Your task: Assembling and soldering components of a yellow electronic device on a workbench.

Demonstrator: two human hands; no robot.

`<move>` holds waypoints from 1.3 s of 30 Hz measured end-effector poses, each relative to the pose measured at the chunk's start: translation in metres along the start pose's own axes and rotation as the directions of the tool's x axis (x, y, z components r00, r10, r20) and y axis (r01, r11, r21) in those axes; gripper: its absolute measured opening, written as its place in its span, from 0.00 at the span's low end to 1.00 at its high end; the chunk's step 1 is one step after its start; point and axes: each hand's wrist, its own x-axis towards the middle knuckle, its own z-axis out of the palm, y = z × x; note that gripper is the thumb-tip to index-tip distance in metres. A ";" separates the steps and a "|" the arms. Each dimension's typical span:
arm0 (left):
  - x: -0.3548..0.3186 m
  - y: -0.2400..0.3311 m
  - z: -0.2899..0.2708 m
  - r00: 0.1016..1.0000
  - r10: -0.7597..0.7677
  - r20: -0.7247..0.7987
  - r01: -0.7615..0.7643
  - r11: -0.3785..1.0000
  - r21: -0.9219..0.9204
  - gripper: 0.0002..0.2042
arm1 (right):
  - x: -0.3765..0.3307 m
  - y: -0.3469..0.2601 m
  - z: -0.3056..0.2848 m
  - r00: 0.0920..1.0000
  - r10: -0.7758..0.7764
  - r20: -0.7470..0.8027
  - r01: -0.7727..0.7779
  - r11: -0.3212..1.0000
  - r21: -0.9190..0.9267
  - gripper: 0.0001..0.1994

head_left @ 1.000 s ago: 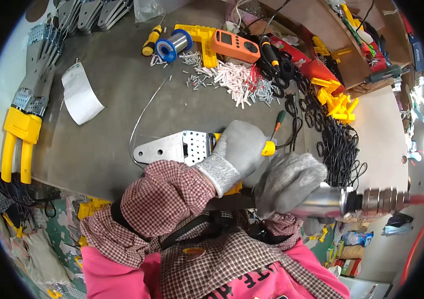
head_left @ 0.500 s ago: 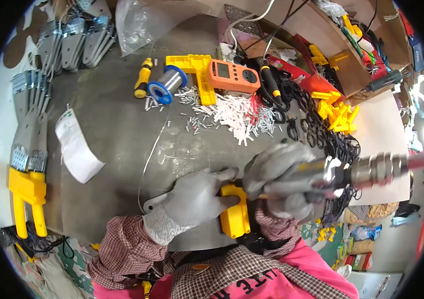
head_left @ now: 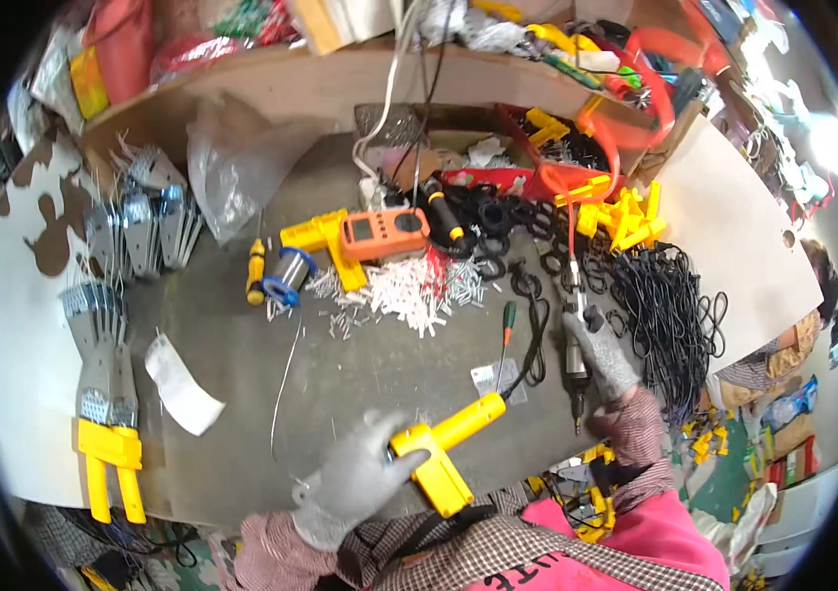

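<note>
My left hand [head_left: 365,483], in a grey glove, grips a yellow plastic T-shaped tool housing [head_left: 443,478] near the table's front edge. A black cord [head_left: 539,340] leads from the housing's handle end. On the right, my gloved right hand [head_left: 601,355] holds a silver and black air screwdriver [head_left: 576,360], its bit directed toward the table's front edge. An orange hose [head_left: 570,231] is joined to the driver's far end. Between my hands lies a small screwdriver [head_left: 507,330] with a green and red handle, beside a clear plastic bag [head_left: 501,382].
An orange meter [head_left: 384,233], a solder spool [head_left: 289,276] and white sleeves [head_left: 409,295] lie mid-table. Black cords [head_left: 670,315] and yellow parts [head_left: 626,217] are piled right. Metal plates [head_left: 103,340], a yellow-handled piece [head_left: 108,448] and a white paper strip [head_left: 182,384] lie left.
My right hand has carried the air screwdriver away from the housing to the right and turned it lengthwise. The housing has turned in my left hand, and the view has shifted.
</note>
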 end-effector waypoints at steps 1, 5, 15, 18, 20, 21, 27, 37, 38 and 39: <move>-0.005 0.003 0.001 0.999 0.039 -0.007 -0.038 0.999 0.037 0.22 | 0.007 -0.013 -0.014 0.968 0.246 0.058 -0.220 0.932 -0.288 0.27; 0.009 0.037 0.018 0.974 0.184 0.132 -0.220 0.903 0.369 0.16 | 0.044 -0.041 -0.005 0.878 -0.469 -0.092 0.383 0.806 -0.452 0.24; 0.082 0.013 0.007 0.851 -0.438 0.289 0.518 0.791 -0.326 0.15 | 0.020 -0.168 0.022 0.921 -0.373 -0.113 0.272 0.408 0.871 0.23; 0.003 0.013 -0.008 0.697 -0.696 0.172 0.493 0.291 -0.820 0.18 | -0.007 -0.166 0.028 0.656 -0.731 0.189 0.443 0.576 0.687 0.19; -0.068 -0.024 -0.012 0.615 -0.624 0.483 0.603 -0.023 -0.798 0.31 | 0.017 -0.143 0.044 0.635 -0.661 0.401 0.528 0.750 0.398 0.15; -0.065 0.009 -0.020 0.420 -0.779 0.466 0.857 0.171 -0.487 0.35 | 0.037 -0.131 0.047 0.735 -0.542 0.408 0.489 0.840 0.236 0.14; 0.133 0.044 0.042 0.947 0.312 0.076 -0.316 0.856 0.410 0.08 | 0.104 -0.058 0.094 0.840 -0.440 0.317 0.531 0.787 -0.314 0.14; 0.217 -0.002 0.081 0.907 0.342 0.246 -0.353 0.297 0.887 0.05 | 0.094 -0.075 0.095 0.829 -0.393 0.396 0.540 0.746 -0.390 0.19; 0.214 -0.001 0.074 0.916 0.292 0.274 -0.374 0.381 0.846 0.05 | 0.096 -0.072 0.093 0.828 -0.407 0.386 0.546 0.744 -0.386 0.19; 0.210 0.001 0.064 0.923 0.238 0.304 -0.383 0.465 0.798 0.05 | 0.101 -0.069 0.093 0.823 -0.421 0.380 0.554 0.740 -0.381 0.19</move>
